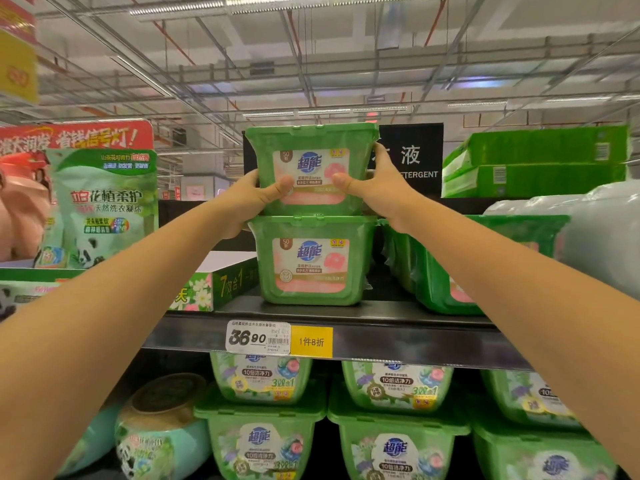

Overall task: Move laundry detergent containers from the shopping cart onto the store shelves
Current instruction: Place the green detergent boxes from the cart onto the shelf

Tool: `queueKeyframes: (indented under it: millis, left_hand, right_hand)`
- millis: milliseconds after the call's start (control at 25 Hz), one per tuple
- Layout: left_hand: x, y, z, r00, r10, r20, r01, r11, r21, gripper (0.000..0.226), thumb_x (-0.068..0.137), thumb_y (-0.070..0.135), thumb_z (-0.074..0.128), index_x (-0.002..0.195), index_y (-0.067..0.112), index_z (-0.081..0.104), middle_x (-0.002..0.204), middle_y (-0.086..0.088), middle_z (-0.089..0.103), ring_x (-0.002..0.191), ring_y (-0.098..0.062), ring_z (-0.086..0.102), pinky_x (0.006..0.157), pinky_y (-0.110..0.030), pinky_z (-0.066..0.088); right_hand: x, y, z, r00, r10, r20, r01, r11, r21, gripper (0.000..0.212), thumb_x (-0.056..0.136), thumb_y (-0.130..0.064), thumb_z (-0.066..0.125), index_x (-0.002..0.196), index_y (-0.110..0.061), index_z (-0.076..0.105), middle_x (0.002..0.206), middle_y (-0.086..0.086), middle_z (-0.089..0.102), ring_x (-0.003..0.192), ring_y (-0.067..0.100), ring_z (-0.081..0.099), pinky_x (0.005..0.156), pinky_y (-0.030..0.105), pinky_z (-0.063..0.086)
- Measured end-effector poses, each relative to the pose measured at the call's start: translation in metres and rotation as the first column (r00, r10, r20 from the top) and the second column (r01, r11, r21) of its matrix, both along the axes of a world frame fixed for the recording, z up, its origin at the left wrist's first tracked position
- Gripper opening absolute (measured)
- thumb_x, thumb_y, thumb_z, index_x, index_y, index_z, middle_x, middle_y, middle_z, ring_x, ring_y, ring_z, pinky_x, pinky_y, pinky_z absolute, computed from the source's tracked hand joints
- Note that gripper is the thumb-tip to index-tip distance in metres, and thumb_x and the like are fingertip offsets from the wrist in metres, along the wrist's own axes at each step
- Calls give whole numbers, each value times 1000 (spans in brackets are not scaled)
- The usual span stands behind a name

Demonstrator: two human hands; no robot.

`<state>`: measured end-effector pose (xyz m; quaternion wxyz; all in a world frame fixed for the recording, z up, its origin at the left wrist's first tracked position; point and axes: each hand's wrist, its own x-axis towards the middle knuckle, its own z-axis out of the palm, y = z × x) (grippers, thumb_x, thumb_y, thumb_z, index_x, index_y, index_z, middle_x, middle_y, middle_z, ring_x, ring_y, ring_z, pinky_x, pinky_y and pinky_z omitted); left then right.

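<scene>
While both arms stretch up toward the top shelf point(381, 336), the left hand point(247, 199) and right hand point(377, 188) hold a green detergent tub point(311, 147) by its sides, thumbs pressed flat on the front label and fingers wrapped round behind it, out of sight. Its base meets the lid of a matching lower tub point(311, 261), which stands close to the shelf's front edge, above the white price tag point(258, 337) and the yellow tag point(311, 341). Over the held tub there is nothing but open air up to the ceiling. To the left, open room lies above a flat green box point(228, 285); to the right, only a narrow dark gap parts the stack from a row of green tubs point(433, 271), largely covered by the right forearm. Behind, a black sign point(415, 157) is half hidden by the tub and the right hand. Green cartons point(540, 161) are stacked high at the right, and a pale wrapped pack point(595, 230) is cut off at the picture's right edge. A green poster point(104, 206) fills the left. Beneath the shelf, more tubs point(259, 375) are stacked two high beside a blurred round jar point(162, 427).
</scene>
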<state>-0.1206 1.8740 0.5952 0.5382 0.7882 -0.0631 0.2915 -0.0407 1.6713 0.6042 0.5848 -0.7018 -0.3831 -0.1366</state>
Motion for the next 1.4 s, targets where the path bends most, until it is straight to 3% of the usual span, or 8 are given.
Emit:
queueKeyframes:
  millis: [240, 440, 560, 720, 960, 1040, 1200, 1400]
  left_hand:
    - [-2, -2, -10, 993, 108, 37, -109, 994, 5, 74, 75, 51, 66, 136, 13, 46, 123, -2, 63, 103, -20, 63, 76, -27, 50]
    - [-14, -9, -31, 841, 446, 307, -436, 894, -105, 36, 91, 34, 61, 122, 17, 60, 113, 6, 61, 104, -9, 58, 80, -19, 43]
    - [-39, -25, -62, 807, 398, 436, -398, 912, -94, 16, 92, 19, 54, 101, 24, 67, 100, 6, 66, 82, 9, 58, 73, -8, 44]
    - [-83, -45, -105, 796, 292, 530, -332, 943, -22, 18, 89, 13, 57, 93, 28, 66, 97, 7, 66, 85, 2, 59, 77, -12, 46]
    - [-133, -67, -208, 993, -96, 63, 98, 995, -22, 12, 90, 29, 60, 90, 26, 71, 78, 9, 73, 68, -1, 65, 59, -14, 52]
    - [-140, -76, -254, 989, -137, -58, 133, 989, -62, 15, 95, 20, 57, 90, 23, 70, 75, 8, 72, 65, -1, 63, 58, -14, 50]
    - [-159, -99, -358, 941, -191, -281, 145, 974, -175, 21, 96, 8, 52, 88, 18, 68, 71, 6, 70, 61, 1, 62, 56, -10, 47]
    - [-200, -135, -470, 789, -297, -538, 168, 946, -276, 19, 96, 8, 52, 88, 17, 67, 76, 0, 69, 68, -11, 61, 61, -17, 47]
  right_hand:
    - [-10, 0, -1, 998, -57, 6, 57, 998, 18, 79, 82, -27, 75, 145, -16, 28, 133, 4, 54, 122, 23, 53, 102, 43, 46]
    - [-37, -12, -21, 920, -311, 239, 252, 936, 248, 33, 88, -17, 66, 117, -17, 50, 93, -12, 51, 91, 9, 52, 66, 3, 40]
    - [-64, -26, -53, 852, -360, 380, 246, 916, 316, 20, 89, -8, 58, 108, -12, 56, 91, -3, 57, 78, 8, 54, 66, 5, 40]
    - [-99, -56, -104, 821, -366, 438, 267, 925, 271, 10, 90, -5, 57, 97, -10, 63, 80, -11, 60, 67, -4, 54, 61, 8, 41]
    - [-152, -102, -224, 919, -284, 272, 268, 959, 94, 12, 90, -19, 55, 91, -30, 61, 76, -4, 66, 68, 26, 61, 63, 41, 52]
    - [-166, -115, -271, 945, -297, 138, 293, 955, 51, 12, 89, -18, 56, 89, -28, 63, 73, -2, 66, 68, 26, 62, 64, 44, 53]
    - [-212, -147, -375, 916, -363, -169, 369, 930, 3, 20, 92, -2, 58, 86, -21, 64, 66, -7, 67, 64, 6, 60, 64, 24, 51]
    - [-293, -187, -484, 717, -493, -493, 529, 845, -76, 18, 92, -3, 58, 83, -17, 65, 67, -4, 64, 65, 13, 57, 62, 29, 47]
